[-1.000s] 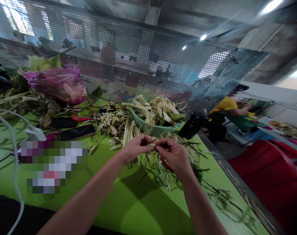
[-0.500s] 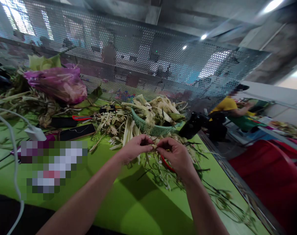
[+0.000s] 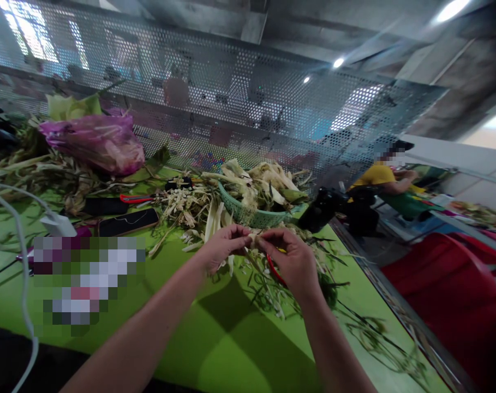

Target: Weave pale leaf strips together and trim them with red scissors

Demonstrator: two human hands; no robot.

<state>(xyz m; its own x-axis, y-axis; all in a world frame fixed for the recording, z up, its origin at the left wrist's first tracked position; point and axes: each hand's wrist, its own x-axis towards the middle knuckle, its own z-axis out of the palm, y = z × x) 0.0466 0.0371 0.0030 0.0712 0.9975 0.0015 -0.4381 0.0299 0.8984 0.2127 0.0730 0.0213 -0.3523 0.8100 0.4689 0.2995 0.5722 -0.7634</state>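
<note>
Just in front of the green basket, my left hand [image 3: 227,245] and my right hand [image 3: 291,256] meet fingertip to fingertip. Both pinch a small pale piece of dried husk [image 3: 254,240], its far side partly hidden by my fingers. Behind them, the green plastic basket [image 3: 254,215] is heaped with dried husks [image 3: 268,183]. Part of a red-handled tool [image 3: 274,270] shows below my right hand, mostly covered by it. Thin green and pale plant scraps [image 3: 278,300] lie on the table under my hands.
On the green table [image 3: 182,322] lie a phone [image 3: 129,222], a red cutter [image 3: 135,198], a white charger with cable [image 3: 58,225] and a pink plastic bag [image 3: 96,142]. A black object [image 3: 319,210] stands by the right edge. Beyond are a perforated metal screen [image 3: 215,93], a red chair [image 3: 440,278] and a seated person [image 3: 374,177].
My fingertips have shifted slightly left and turned, showing more of the pale husk piece between them. The seated person's arm has drawn nearer their head.
</note>
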